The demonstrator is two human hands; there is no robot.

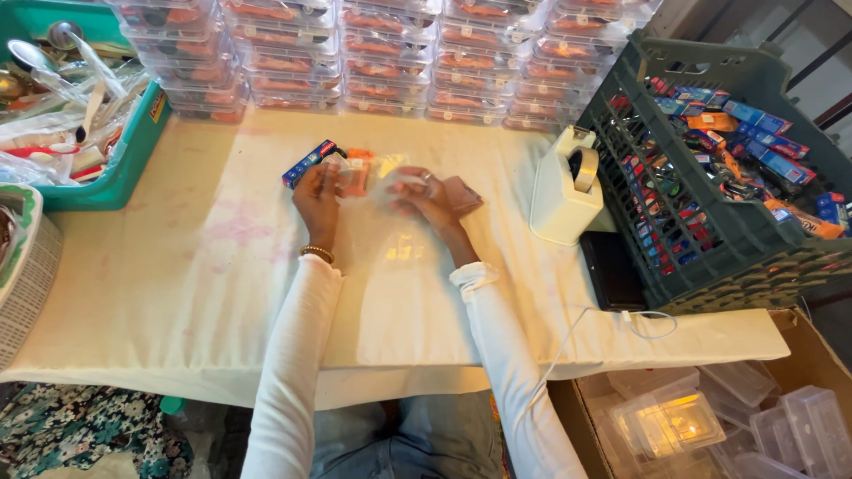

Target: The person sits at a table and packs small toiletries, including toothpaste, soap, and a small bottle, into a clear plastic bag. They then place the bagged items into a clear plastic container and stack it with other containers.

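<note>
Head-camera view, looking down: a clear plastic bag (390, 182) is held between two hands near the middle of a desk (177, 284) covered with a pale cloth. The left hand (319, 193) is closed on the bag's left edge, where an orange packet (355, 173) is seen through the plastic. The right hand (426, 197) is curled over the bag's right side, with its fingers pinched on the plastic. A small brown packet (463, 193) lies just beside the right hand, and a blue bar-shaped packet (309, 163) lies just beyond the left hand. Both arms are dressed in white sleeves, and a beaded bracelet (318, 253) is worn on the left wrist. To the right, a white tape dispenser (564, 191) is stood on the desk, with a black phone (612, 270) lying near it, attached to a white cable. A dark green crate (754, 235) filled with blue and orange packets is set at the desk's right end. Stacks of clear lidded boxes (382, 53) with orange contents are lined along the far edge. A teal tub (124, 160) of spoons and wrapped items is placed at the left. Below the desk on the right, empty clear boxes are kept in a cardboard carton (803, 355).
</note>
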